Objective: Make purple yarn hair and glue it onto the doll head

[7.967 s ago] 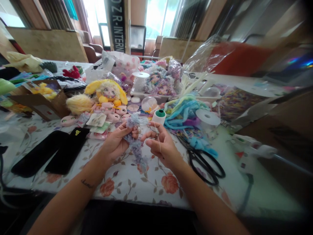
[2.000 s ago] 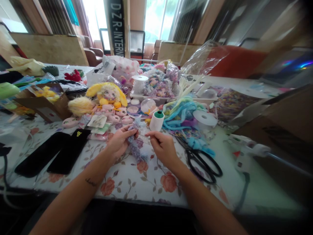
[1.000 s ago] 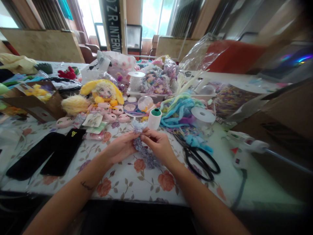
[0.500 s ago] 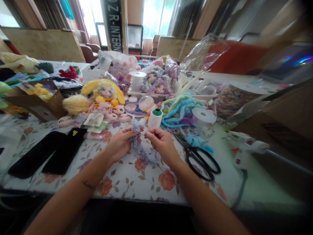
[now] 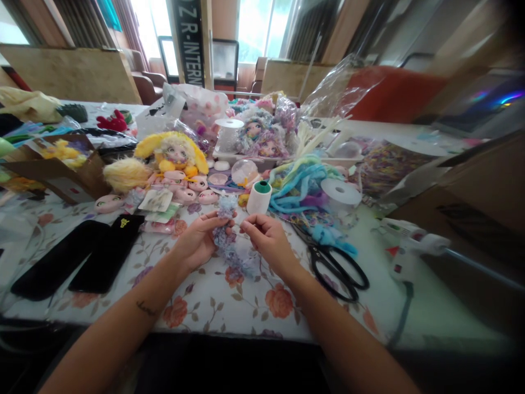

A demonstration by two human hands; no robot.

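My left hand (image 5: 199, 241) is closed round a fuzzy blue-purple tuft of doll hair (image 5: 229, 249), which hangs down onto the floral tablecloth (image 5: 213, 306). My right hand (image 5: 266, 241) is pinched just right of the tuft's top, apparently on a thin thread too fine to see clearly. A white thread spool with a green top (image 5: 259, 197) stands just behind my hands.
Black scissors (image 5: 338, 268) lie right of my right hand, a white glue gun (image 5: 410, 246) farther right. Two black cases (image 5: 77, 260) lie at left. Doll heads (image 5: 192, 189), a yellow-haired doll (image 5: 174, 153), coloured yarn (image 5: 303, 186) and ribbon reels (image 5: 340, 194) crowd the back.
My hands came together on the tuft a second ago, then parted slightly. My right hand now pinches beside the tuft's top. The tuft stays in my left hand.
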